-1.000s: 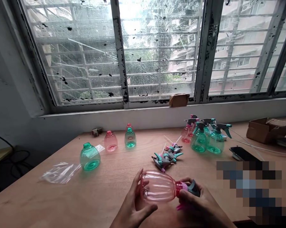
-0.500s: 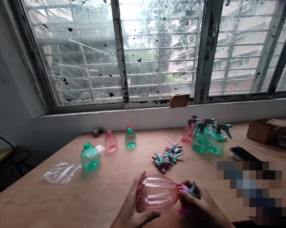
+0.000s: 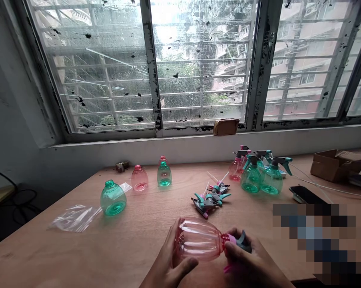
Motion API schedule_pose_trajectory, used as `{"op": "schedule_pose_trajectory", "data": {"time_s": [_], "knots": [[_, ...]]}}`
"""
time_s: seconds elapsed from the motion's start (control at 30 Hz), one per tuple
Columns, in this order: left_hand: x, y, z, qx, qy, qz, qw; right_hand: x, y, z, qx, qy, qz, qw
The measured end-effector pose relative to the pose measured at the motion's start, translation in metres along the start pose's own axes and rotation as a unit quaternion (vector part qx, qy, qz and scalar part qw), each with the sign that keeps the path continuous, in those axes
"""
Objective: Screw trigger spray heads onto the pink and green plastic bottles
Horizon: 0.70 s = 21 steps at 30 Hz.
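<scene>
A clear pink spray bottle (image 3: 198, 239) lies on its side in the air above the table's front part, its neck toward the right. Around its base wraps my left hand (image 3: 171, 256), thumb below and fingers behind. My right hand (image 3: 249, 256) grips the pink collar and grey spray head (image 3: 243, 242) at the neck; a pink trigger shows beneath it. Just beyond the bottle, several loose spray heads (image 3: 210, 200) in grey, teal and pink lie in a pile with their tubes sticking out.
Headless bottles stand to the left: a green one (image 3: 113, 198), a pink one (image 3: 140, 178) and another green one (image 3: 164, 174) before a pink one. Several bottles with spray heads (image 3: 270, 180) stand back right, near a phone (image 3: 308, 195) and cardboard box (image 3: 336, 166). A plastic bag (image 3: 76, 218) lies left.
The pink bottle has turned slightly about its length and shifted a little left and up. My left thumb has moved slightly up. Both hands keep their hold.
</scene>
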State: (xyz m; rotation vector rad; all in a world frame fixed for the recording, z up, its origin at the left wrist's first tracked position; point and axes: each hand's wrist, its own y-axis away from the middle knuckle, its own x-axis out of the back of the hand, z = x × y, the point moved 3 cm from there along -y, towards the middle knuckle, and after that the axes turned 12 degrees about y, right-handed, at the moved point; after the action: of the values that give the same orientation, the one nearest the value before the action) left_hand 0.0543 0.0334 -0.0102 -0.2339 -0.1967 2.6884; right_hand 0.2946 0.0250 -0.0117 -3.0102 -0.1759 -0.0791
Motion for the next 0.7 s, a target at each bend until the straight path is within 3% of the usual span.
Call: {"op": "schedule_pose_trajectory", "data": {"time_s": [0.53,0.7], "knots": [[-0.0025,0.0017,0.0034,0.001,-0.016,-0.004,1.000,-0.0001,-0.0013,0.0012,0.007,0.004,-0.007,1.000],[-0.0049,0.0005,0.0076,-0.068,-0.042,0.000,0.997,-0.0004,-0.0012,0.0014,0.007,0.009,-0.006,1.000]]}}
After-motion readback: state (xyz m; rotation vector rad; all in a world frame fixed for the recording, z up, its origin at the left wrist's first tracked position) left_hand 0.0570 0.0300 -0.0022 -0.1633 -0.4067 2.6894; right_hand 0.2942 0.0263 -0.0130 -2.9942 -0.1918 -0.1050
